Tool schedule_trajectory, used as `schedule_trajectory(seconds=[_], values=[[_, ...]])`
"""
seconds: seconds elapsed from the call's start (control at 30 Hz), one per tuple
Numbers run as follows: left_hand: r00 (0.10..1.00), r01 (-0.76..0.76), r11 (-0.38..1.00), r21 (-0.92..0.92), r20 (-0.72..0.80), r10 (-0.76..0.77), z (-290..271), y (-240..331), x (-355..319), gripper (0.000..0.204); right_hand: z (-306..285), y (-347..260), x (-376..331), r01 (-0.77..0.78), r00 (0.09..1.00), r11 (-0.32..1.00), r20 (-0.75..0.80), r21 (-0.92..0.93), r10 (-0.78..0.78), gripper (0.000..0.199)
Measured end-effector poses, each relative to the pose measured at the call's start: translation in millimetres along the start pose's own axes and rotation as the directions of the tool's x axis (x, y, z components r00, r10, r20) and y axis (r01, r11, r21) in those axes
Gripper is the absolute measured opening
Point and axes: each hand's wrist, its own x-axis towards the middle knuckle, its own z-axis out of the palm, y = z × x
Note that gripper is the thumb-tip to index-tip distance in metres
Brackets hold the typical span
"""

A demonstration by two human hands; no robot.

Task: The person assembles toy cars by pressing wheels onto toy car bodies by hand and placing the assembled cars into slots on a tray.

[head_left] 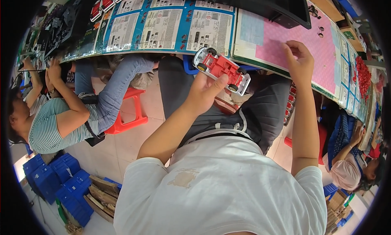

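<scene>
My left hand grips a toy car turned upside down at the table's front edge. Its underside is red, its body white and silver, and small black wheels sit at its corners. The thumb presses on the chassis near one end. My right hand is raised at the near edge of a pink mat, fingers loosely curved and thumb apart, with nothing visible between them. Beyond it, a few small black wheels lie loose on the mat.
A black tray stands at the back of the table. Printed sheets cover the tabletop to its left. Red-and-white toy cars line up at the far left. Small red parts are heaped at right. Co-workers sit on both sides, near a red stool.
</scene>
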Motion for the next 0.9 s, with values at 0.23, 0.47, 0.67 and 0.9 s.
schedule_trajectory(seconds=[0.23, 0.47, 0.67, 0.9], values=[[0.995, -0.058, 0.998, -0.038, -0.081, 0.055, -43, 41, 7, 0.05, 7, 17, 2, 0.107, 0.961, 0.92, -0.196, -0.378, -0.192, 0.014], [0.855, -0.049, 0.866, 0.498, -0.428, 0.294, -141, 138, 36, 0.034, 7, 13, 0, 0.113, 0.967, 0.891, -0.156, -0.441, -0.2, 0.011], [0.761, 0.231, 0.714, 0.661, -0.58, 0.29, -256, 228, 55, 0.029, 11, 11, 0, 0.114, 0.971, 0.877, -0.135, -0.467, -0.198, 0.01], [0.647, 0.547, 0.429, 0.719, -0.688, 0.329, -333, 268, 94, 0.035, -6, 11, -2, 0.094, 0.96, 0.861, -0.185, -0.499, -0.212, 0.007]])
